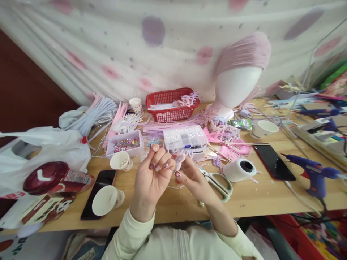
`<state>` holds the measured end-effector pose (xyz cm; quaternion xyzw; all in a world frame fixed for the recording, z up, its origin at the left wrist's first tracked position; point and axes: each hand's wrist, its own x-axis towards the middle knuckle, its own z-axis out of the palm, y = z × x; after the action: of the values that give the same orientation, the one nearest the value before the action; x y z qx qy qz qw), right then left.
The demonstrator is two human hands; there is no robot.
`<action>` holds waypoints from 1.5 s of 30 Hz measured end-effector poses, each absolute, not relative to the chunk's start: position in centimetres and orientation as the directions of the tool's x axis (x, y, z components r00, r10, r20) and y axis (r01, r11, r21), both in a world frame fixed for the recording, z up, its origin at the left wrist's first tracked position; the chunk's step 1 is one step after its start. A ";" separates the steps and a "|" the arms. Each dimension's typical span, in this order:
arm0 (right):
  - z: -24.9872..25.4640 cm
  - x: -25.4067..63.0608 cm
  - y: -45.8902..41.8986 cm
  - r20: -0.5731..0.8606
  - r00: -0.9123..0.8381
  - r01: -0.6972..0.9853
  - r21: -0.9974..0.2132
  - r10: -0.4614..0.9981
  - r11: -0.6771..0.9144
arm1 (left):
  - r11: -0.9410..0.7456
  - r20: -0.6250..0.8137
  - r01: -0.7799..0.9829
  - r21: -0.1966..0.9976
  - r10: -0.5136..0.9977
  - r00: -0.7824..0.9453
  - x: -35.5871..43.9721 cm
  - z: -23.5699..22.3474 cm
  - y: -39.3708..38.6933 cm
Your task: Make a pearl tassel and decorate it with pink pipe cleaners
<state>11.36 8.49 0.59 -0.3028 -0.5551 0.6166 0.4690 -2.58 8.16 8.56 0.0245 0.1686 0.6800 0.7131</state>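
My right hand (193, 180) pinches a small pale pink-lilac fuzzy piece (179, 161), which looks like bent pipe cleaner. Just beside it, my left hand (155, 175) is closed with the palm side turned up and the fingers curled. A thin pale thread (170, 169) runs from its fingers towards the fuzzy piece. Scissors (218, 184) with pale green handles lie behind my right wrist. To their right, a white thread spool (240, 169) lies on its side. Beyond my hands is a clear compartment box (185, 139) of white beads.
A lilac box of gems (126, 144), a paper cup (105, 200) and a phone (96, 195) are on the left. A red basket (172, 104) and a head form (238, 85) stand behind. On the right lie another phone (273, 162) and a blue glue gun (311, 171).
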 end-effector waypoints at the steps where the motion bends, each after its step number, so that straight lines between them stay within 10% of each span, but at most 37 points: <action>1: 0.6 11.1 8.7 0.121 -0.414 -0.301 -0.953 0.902 -0.011 | 0.074 -0.204 -0.963 0.261 0.979 0.020 -2.6 8.7 8.1; 7: 0.5 10.2 8.3 0.057 -0.394 -0.372 -0.922 0.917 -0.103 | 0.015 -0.108 -0.907 0.421 0.994 -0.034 -3.2 8.3 8.6; 11: 1.0 10.8 8.1 0.054 -0.360 -0.369 -0.925 0.932 -0.089 | -0.086 0.022 -0.493 0.866 0.991 -0.133 -4.0 6.8 8.5; 14: 2.4 12.4 8.8 0.097 -0.339 -0.306 -0.952 0.936 -0.012 | -0.105 0.079 -0.220 0.970 0.989 -0.124 -4.5 6.1 8.1; 17: 5.0 14.5 10.3 0.228 -0.421 0.033 -0.964 0.878 0.266 | -0.069 0.066 -0.093 0.993 0.997 -0.031 -4.8 6.3 8.1; 22: 9.7 16.1 12.8 0.371 -0.494 0.484 -0.633 0.786 0.604 | -0.075 0.073 0.016 0.997 0.993 0.087 -4.6 6.4 9.7; 36: 15.9 14.1 13.2 0.355 -0.604 0.589 -0.403 0.713 0.700 | -0.142 0.167 -0.124 0.982 0.961 0.220 -4.3 5.9 10.7; 45: 15.0 14.8 12.8 0.289 -0.581 0.445 -0.670 0.761 0.594 | -0.341 0.333 0.011 0.940 0.925 0.184 -5.3 6.7 9.4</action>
<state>14.82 12.80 14.96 -0.3565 -0.8454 0.2754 0.2871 -5.32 9.40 6.72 0.6320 0.3701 0.5204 0.4390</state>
